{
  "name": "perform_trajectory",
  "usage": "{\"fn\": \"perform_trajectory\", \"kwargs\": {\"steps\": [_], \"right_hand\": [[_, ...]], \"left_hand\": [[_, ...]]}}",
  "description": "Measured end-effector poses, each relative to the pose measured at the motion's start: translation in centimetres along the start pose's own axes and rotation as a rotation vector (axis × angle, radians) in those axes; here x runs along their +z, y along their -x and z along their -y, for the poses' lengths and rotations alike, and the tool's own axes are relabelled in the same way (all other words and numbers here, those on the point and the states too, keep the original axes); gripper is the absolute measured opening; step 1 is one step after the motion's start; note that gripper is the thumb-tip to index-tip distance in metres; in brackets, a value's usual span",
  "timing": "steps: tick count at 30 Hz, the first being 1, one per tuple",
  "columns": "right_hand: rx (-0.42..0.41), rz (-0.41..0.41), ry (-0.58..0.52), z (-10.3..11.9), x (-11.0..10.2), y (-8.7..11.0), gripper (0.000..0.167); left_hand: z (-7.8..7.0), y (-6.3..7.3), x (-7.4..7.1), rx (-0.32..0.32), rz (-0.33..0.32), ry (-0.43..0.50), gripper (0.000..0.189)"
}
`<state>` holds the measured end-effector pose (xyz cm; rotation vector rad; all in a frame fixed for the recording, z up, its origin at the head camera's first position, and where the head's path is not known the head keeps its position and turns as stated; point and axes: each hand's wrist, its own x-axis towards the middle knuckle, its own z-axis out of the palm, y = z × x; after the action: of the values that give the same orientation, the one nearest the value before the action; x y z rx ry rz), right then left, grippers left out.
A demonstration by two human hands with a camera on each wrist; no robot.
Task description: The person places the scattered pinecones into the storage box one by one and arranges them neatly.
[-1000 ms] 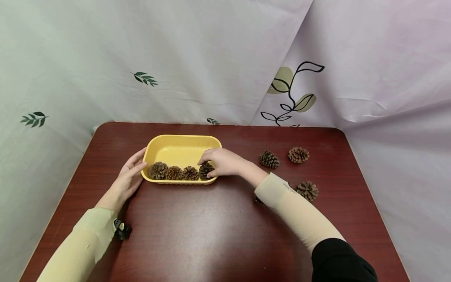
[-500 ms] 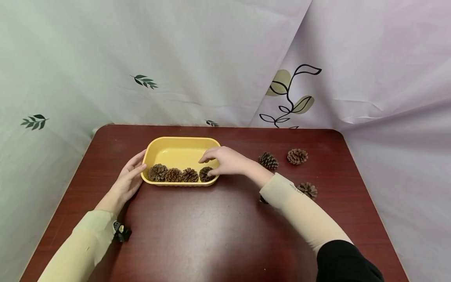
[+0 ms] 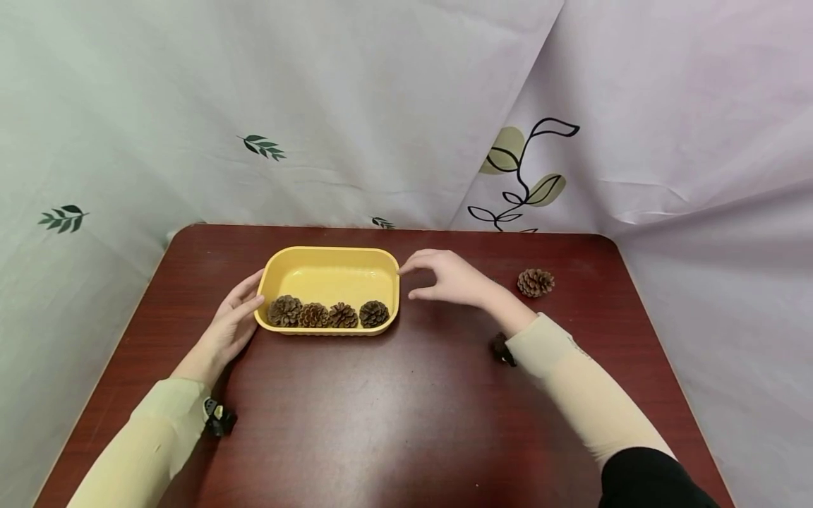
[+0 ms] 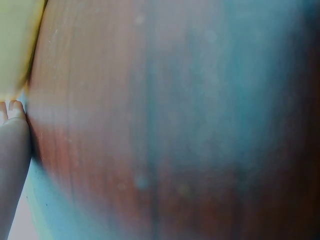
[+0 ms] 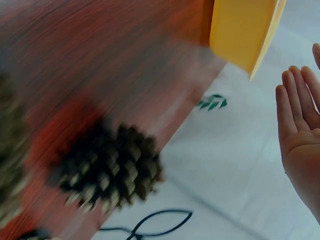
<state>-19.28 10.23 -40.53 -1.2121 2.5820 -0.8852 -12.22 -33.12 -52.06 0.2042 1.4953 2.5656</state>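
A yellow plastic tray (image 3: 330, 330) holds several brown pine cones (image 3: 343, 315), lined up along its near side. My left hand (image 3: 225, 328) rests against the tray's left end, its extended fingers on the outer wall and thumb at the rim. Just outside the right end of the tray, my right hand (image 3: 454, 279) hovers with thumb and fingers spread apart, nothing between them. Straightened fingers of the right hand (image 5: 305, 130) also show in the right wrist view. A pine cone (image 5: 112, 167) lies on the table there, with another blurred one (image 5: 10, 150) at the left edge.
On the dark red wooden table (image 3: 356, 423), one loose pine cone (image 3: 536, 282) sits at the back right. The right forearm (image 3: 578, 388) covers part of the table's right side. A pale cloth (image 3: 356, 113) with leaf prints hangs behind the far edge.
My right hand has let go of the rightmost pine cone in the tray and moved out to the right past the rim. The left hand stays at the tray's left end.
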Motion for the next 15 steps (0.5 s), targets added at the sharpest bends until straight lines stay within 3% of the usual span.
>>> {"fn": "perform_trajectory", "kwargs": {"steps": [15], "right_hand": [[0.190, -0.142, -0.023, -3.5, -3.4, 6.5, 0.040]], "left_hand": [[0.0, -0.1, 0.0, 0.003, -0.001, -0.001, 0.052]]}}
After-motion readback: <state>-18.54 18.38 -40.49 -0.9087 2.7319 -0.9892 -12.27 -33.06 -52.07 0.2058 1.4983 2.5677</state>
